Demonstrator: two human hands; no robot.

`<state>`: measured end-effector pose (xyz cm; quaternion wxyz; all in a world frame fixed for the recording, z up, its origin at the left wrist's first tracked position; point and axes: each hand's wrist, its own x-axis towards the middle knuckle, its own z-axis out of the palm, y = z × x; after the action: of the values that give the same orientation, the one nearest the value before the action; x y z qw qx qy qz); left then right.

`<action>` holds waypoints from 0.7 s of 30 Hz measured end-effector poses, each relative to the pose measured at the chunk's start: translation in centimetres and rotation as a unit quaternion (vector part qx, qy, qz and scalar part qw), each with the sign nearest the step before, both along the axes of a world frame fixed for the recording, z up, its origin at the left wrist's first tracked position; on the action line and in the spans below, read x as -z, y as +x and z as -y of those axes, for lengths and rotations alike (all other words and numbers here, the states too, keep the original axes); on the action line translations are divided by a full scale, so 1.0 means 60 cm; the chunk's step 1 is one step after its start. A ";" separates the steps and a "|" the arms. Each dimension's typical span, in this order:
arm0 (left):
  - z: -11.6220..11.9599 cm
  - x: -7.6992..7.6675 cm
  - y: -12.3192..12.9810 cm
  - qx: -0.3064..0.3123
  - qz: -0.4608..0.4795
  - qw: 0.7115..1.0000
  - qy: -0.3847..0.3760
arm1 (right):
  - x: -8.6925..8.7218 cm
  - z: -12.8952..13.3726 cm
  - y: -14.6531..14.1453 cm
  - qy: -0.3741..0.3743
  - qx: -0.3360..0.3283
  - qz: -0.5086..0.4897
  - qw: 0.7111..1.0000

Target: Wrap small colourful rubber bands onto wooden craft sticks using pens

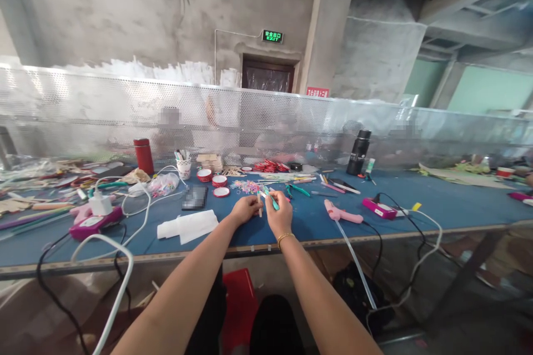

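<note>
My left hand is closed on a thin, pale wooden craft stick, which stands nearly upright in the fingers over the table's front part. Close beside it, my right hand grips a slim pen-like tool with a teal body; its pale tip points toward the upper end of the stick. Whether tip and stick touch is too small to tell. Just beyond the hands lies a heap of tiny colourful pieces. A gold bracelet circles my right wrist.
A pink hot glue gun lies right, near a magenta power strip. White paper, a dark phone-like slab and red round tins sit left. Bottles, red and black, stand before a perforated metal screen. Cables hang over the edge.
</note>
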<state>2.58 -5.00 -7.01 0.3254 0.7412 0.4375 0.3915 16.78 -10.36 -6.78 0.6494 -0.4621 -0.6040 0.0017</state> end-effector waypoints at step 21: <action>-0.006 0.007 -0.001 0.059 0.073 0.996 0.002 | -0.003 0.002 -0.001 0.041 0.028 0.057 0.997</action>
<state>2.50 -4.66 -7.43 0.3775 0.7356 0.3676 0.4257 16.70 -10.49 -6.57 0.6321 -0.4511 -0.6264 -0.0682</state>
